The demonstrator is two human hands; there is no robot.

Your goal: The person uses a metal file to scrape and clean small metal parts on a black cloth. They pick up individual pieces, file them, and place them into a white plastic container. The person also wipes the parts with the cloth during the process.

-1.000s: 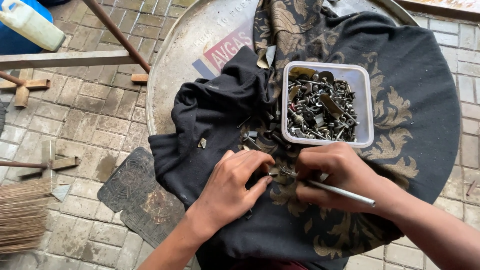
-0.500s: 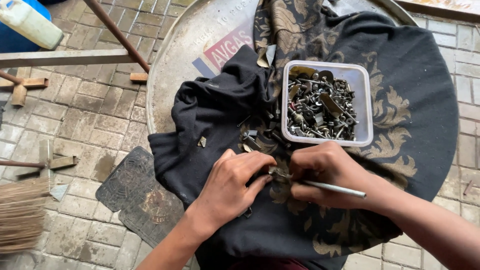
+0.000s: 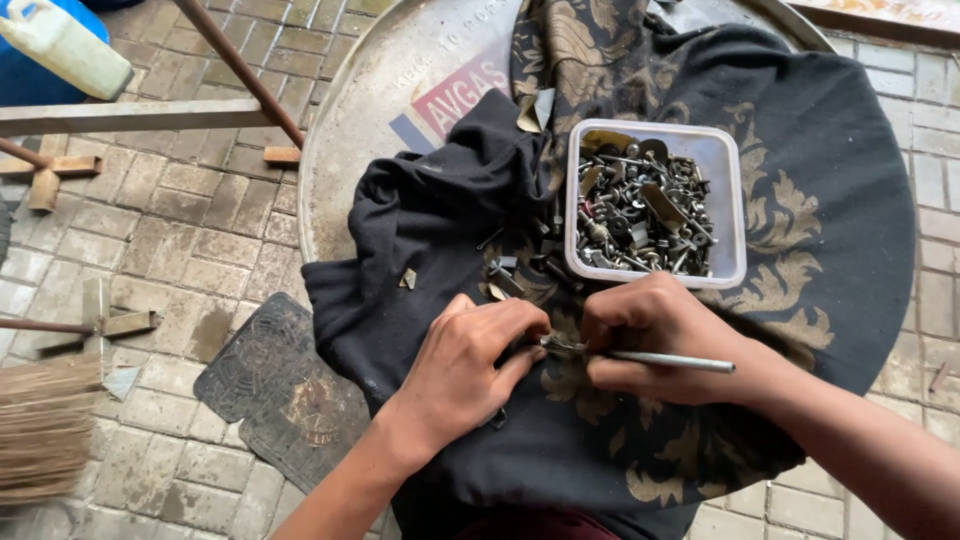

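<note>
My left hand [image 3: 470,365] pinches a small metal part [image 3: 556,346] against the black cloth with gold leaf pattern [image 3: 800,230]. My right hand [image 3: 655,335] grips a thin metal rod tool [image 3: 680,360] whose tip meets that part between my hands. Just beyond my right hand stands a white plastic tub [image 3: 730,215] filled with several screws, nuts and small metal pieces. A few loose metal bits [image 3: 505,280] lie on the cloth beside the tub.
The cloth covers a round metal drum top [image 3: 400,90]. On the brick floor lie a dark embossed mat [image 3: 270,390], a broom head [image 3: 40,430], wooden and metal bars [image 3: 120,115], and a white jug [image 3: 65,50] at the top left.
Both hands have stayed at the same spot with slight finger shifts on the small part. The view has drifted a little.
</note>
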